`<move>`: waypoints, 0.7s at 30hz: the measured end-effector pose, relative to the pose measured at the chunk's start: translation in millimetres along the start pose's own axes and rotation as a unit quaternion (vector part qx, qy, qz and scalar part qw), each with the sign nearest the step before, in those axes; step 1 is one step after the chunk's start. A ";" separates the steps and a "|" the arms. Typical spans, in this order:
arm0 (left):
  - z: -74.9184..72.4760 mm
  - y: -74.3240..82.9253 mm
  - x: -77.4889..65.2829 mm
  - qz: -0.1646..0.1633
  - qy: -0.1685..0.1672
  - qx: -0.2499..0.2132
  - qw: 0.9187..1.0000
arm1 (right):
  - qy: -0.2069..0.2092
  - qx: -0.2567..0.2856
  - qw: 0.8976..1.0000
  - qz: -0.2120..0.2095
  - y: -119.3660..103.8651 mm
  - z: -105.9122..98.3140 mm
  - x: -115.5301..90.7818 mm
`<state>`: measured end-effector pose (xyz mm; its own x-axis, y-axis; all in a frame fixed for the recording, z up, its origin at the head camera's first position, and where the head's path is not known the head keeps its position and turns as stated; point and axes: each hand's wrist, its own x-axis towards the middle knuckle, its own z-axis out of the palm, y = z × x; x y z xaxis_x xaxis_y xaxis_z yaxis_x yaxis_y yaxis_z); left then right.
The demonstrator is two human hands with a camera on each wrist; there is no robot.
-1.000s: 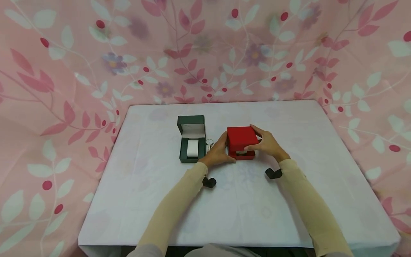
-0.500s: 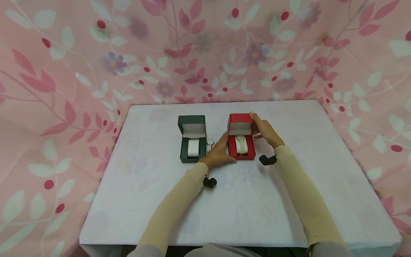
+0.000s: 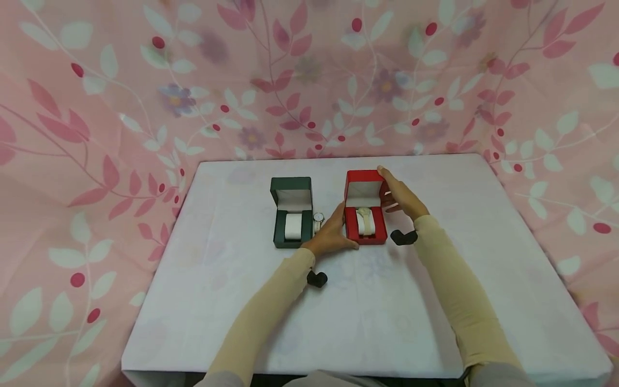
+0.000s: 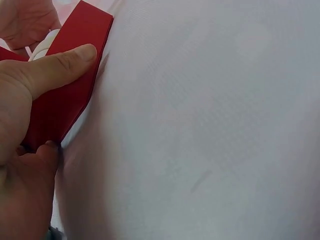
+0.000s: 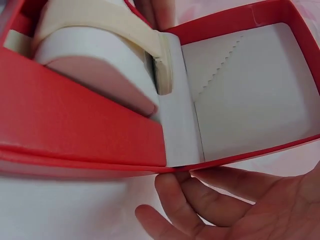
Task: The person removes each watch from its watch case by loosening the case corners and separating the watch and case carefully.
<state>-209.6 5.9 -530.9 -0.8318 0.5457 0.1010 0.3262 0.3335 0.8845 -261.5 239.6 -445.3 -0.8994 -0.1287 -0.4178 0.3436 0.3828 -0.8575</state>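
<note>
A red watch box [image 3: 353,230] stands with its lid [image 3: 362,174] raised. Inside, a watch with a cream strap [image 3: 366,222] is wrapped round a white cushion [image 5: 75,45]. My left hand [image 3: 330,236] grips the base from its left side, thumb [image 4: 67,67] lying on the red front wall. At the lid's right side is my right hand [image 3: 406,198], one fingertip at the top corner and the other fingers loosely bent along the side. Left of the left hand sits a green watch box [image 3: 280,236], lid up, holding a bare white cushion [image 3: 293,226].
A second wristwatch [image 3: 317,217] lies between the two boxes, partly hidden by the left hand. A white cloth [image 3: 232,301] covers the table, and pink floral fabric [image 3: 309,80] hangs behind it.
The red box's lid has swung up and back with the right hand, uncovering the watch inside. The left hand has kept its grip on the base.
</note>
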 end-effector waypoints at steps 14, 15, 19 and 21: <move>-2.7 5.0 2.4 0.009 -0.001 0.050 0.999 | 0.006 -0.006 1.000 0.009 -4.4 -1.7 3.3; -2.9 7.3 2.0 0.008 0.000 0.056 0.998 | 0.008 -0.005 1.000 0.008 -3.8 -1.3 3.0; -3.0 18.5 -1.8 -0.018 0.012 0.094 0.995 | 0.008 -0.004 1.000 0.007 -0.2 -0.4 0.9; -2.7 25.0 -3.5 -0.023 0.027 0.137 0.990 | 0.004 -0.004 1.000 0.007 1.3 -0.7 -0.6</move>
<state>-199.7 10.2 -507.9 -0.8695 0.4849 0.0938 0.3901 0.5576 0.7327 -260.7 240.8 -446.0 -0.8969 -0.1161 -0.4267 0.3533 0.3921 -0.8494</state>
